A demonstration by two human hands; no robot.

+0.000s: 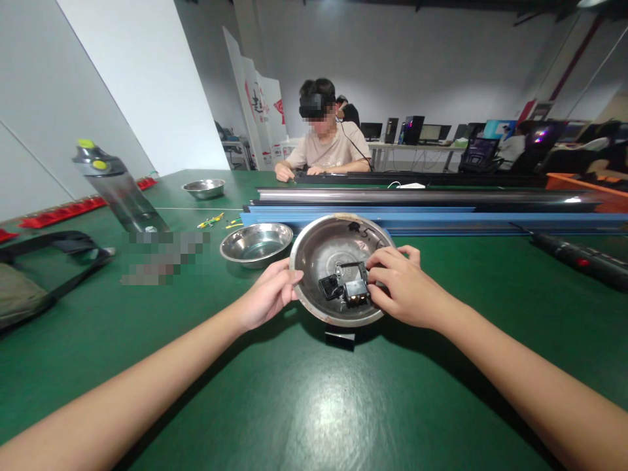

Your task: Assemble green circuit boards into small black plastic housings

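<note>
Two hands on bowl (318,252): left hand (267,296) grips rim at 9 o'clock; right hand (400,286) fingers pinch black part (350,288) at 3 o'clock.

Blurred patch (164,256) on table at 9 o'clock of steel bowl (324,252). Right hand (400,286) covers part of black part (343,286) at 3 o'clock. Bag (29,288) cut off, left edge.

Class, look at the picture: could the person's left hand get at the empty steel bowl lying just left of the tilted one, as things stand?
Probably yes. The left hand holds the rim of the tilted steel bowl, and the empty steel bowl sits close beside it on the green table, with nothing between them.
</note>
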